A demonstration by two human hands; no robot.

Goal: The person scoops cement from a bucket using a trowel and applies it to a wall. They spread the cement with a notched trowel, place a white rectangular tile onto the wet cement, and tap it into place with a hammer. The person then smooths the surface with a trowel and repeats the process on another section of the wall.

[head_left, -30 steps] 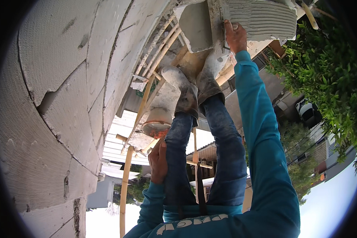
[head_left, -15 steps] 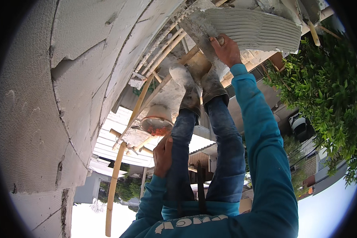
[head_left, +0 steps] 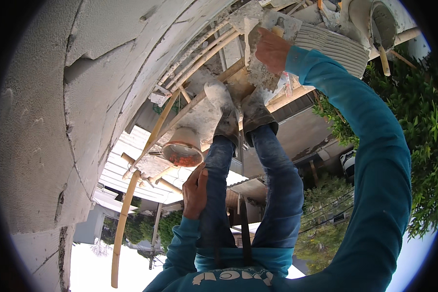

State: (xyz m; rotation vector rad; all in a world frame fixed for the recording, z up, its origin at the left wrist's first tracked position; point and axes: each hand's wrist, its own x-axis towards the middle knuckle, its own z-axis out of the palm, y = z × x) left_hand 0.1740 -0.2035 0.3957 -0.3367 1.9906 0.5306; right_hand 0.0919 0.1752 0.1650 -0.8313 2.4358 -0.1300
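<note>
My right hand (head_left: 272, 49) is closed around the handle of a notched trowel (head_left: 259, 68). Its grey, mortar-smeared plate hangs above my boots, toothed edge showing; the grip is mostly covered by my fingers. Just to the right lies a pale block face (head_left: 328, 46) coated with grey mortar combed into parallel ridges. My left hand (head_left: 195, 192) rests on the side of my left leg near the knee, holding nothing, its fingers stretched out. Beside that knee stands a pale bucket (head_left: 182, 151) with an orange-red inside.
A wall of large grey blocks (head_left: 39, 121) with open joints rises on my left. Under my boots (head_left: 260, 114) are mortar-stained boards with bamboo poles (head_left: 165, 121) alongside. Another mortar-coated bucket (head_left: 383, 27) is at the far right. Leafy branches (head_left: 423, 117) hang beyond the platform's right side.
My right hand has lifted the trowel off the ridged mortar and turned it, with the elbow bending outward. The view has shifted slightly. My left hand stays on the leg.
</note>
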